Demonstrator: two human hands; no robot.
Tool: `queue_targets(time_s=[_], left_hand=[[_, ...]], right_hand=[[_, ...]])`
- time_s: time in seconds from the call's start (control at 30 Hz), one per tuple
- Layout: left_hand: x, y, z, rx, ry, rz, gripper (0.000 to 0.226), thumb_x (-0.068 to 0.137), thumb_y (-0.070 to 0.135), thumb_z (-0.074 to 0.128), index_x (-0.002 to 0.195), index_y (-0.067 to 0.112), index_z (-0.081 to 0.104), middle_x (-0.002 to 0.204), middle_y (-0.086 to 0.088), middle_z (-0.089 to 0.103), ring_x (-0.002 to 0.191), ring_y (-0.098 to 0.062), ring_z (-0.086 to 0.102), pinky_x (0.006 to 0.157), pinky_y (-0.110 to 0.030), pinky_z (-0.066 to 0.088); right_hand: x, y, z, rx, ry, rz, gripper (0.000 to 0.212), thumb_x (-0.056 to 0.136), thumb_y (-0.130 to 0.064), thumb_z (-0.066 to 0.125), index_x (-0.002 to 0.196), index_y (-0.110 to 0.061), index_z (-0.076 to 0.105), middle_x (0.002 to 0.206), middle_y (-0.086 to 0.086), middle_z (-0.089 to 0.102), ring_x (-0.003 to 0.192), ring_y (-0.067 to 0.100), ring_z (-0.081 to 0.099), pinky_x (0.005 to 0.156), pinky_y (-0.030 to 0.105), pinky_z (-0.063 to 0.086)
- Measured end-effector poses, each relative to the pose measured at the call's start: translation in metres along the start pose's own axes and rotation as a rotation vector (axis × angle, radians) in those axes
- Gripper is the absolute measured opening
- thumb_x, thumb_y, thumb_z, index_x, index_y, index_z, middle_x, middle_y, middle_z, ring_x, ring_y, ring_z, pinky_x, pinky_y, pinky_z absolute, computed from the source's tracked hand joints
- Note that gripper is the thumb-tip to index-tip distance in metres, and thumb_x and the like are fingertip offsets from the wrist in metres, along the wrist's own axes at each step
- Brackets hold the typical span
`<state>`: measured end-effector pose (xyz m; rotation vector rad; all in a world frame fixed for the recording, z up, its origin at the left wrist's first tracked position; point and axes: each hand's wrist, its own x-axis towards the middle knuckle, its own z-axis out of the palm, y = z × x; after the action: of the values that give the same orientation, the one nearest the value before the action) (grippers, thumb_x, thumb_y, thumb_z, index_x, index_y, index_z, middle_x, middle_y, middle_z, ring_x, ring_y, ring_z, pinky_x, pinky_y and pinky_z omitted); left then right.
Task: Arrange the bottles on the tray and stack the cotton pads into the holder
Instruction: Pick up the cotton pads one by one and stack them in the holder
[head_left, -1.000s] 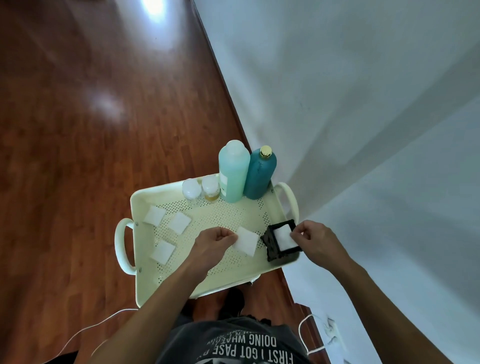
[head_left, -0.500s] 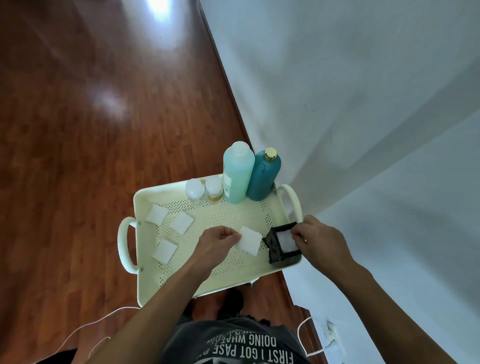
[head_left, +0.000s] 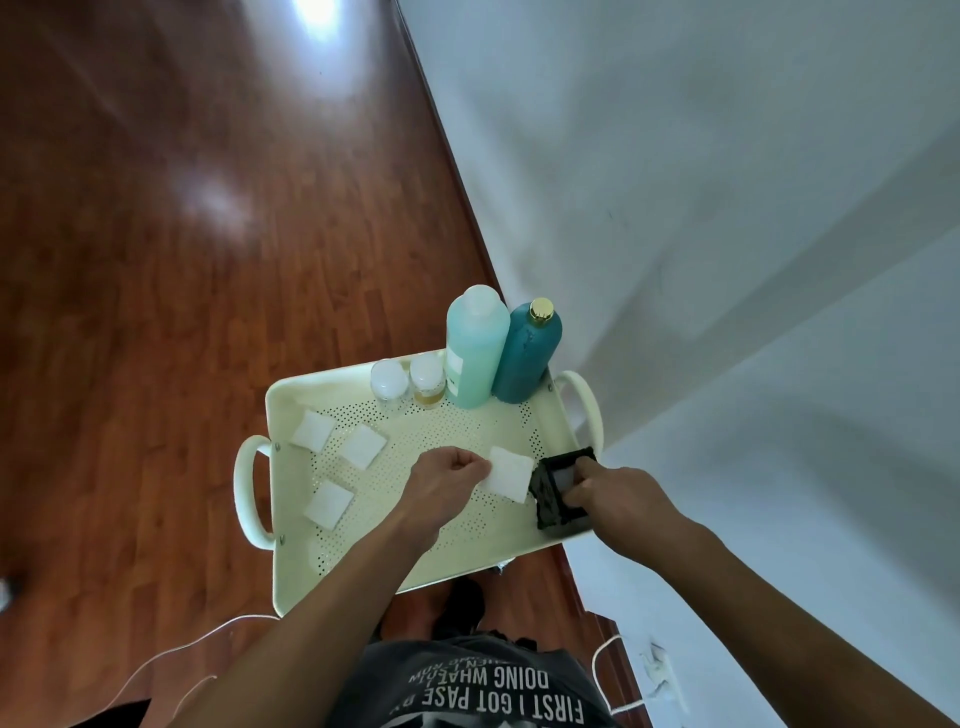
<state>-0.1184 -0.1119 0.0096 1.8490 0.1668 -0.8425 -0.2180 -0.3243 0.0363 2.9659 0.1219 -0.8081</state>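
The right hand (head_left: 618, 493) has slid from the black holder's (head_left: 558, 493) outer edge onto its top, fingers now curled over it and pressing the white pad inside; a second ago they only touched the rim. The left hand (head_left: 447, 480) has barely moved, fingertips pinched on the next cotton pad (head_left: 510, 474), lifted just beside the holder. I'd say that one goes in next. 3 loose pads (head_left: 314, 429) lie on the cream tray's (head_left: 519, 556) left side. The 4 bottles stand along the far edge: pale green bottle (head_left: 475, 348), teal bottle (head_left: 530, 356), 2 small ones (head_left: 427, 378).
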Motion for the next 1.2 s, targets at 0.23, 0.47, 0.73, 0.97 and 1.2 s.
queue_targets(time_s=[0.23, 0.47, 0.73, 0.97, 1.2], left_hand=[[-0.001, 0.006, 0.029, -0.095, -0.089, -0.138, 0.01, 0.091, 0.018, 0.065, 0.083, 0.011, 0.067, 0.065, 0.0, 0.05, 0.047, -0.012, 0.032, 0.04, -0.021, 0.022], [-0.004, 0.008, 0.06, -0.179, -0.176, -0.212, 0.028, 0.091, 0.01, 0.062, 0.067, 0.017, 0.048, 0.054, 0.002, 0.033, 0.044, -0.012, 0.02, 0.043, -0.02, 0.012], [-0.01, 0.013, 0.073, -0.206, -0.197, -0.243, 0.029, 0.091, 0.013, 0.064, 0.067, 0.018, 0.049, 0.052, 0.003, 0.036, 0.042, -0.011, 0.021, 0.042, -0.02, 0.013], [-0.001, -0.002, 0.046, -0.08, -0.057, -0.157, 0.021, 0.094, 0.031, 0.068, 0.087, 0.012, 0.062, 0.063, 0.001, 0.048, 0.047, -0.012, 0.032, 0.042, -0.022, 0.024], [0.012, -0.019, 0.018, -0.075, 0.008, -0.171, 0.031, 0.095, 0.03, 0.067, 0.106, 0.001, 0.066, 0.073, -0.004, 0.051, 0.051, -0.014, 0.032, 0.042, -0.024, 0.026]], right_hand=[[-0.019, 0.012, -0.002, 0.215, 0.281, 0.097, 0.037, 0.091, -0.013, 0.059, 0.121, -0.033, 0.068, 0.114, -0.002, 0.058, 0.065, 0.027, 0.06, 0.056, 0.029, 0.034], [-0.031, 0.028, 0.002, 0.889, 0.25, 0.356, 0.01, 0.087, -0.046, 0.068, 0.085, -0.036, 0.071, 0.08, -0.011, 0.067, 0.073, 0.011, 0.062, 0.066, 0.03, 0.051], [-0.022, 0.019, 0.015, 1.229, 0.26, 0.469, 0.017, 0.083, -0.043, 0.075, 0.074, -0.029, 0.073, 0.069, -0.009, 0.07, 0.063, 0.005, 0.063, 0.056, 0.019, 0.045], [-0.017, 0.035, 0.016, 1.142, 0.174, 0.441, 0.019, 0.086, -0.038, 0.073, 0.076, -0.022, 0.071, 0.069, -0.001, 0.066, 0.055, 0.008, 0.051, 0.057, 0.027, 0.043], [-0.01, 0.034, 0.008, 0.94, 0.135, 0.396, 0.021, 0.086, -0.041, 0.072, 0.069, -0.03, 0.066, 0.057, -0.012, 0.056, 0.05, 0.002, 0.049, 0.051, 0.021, 0.037]])
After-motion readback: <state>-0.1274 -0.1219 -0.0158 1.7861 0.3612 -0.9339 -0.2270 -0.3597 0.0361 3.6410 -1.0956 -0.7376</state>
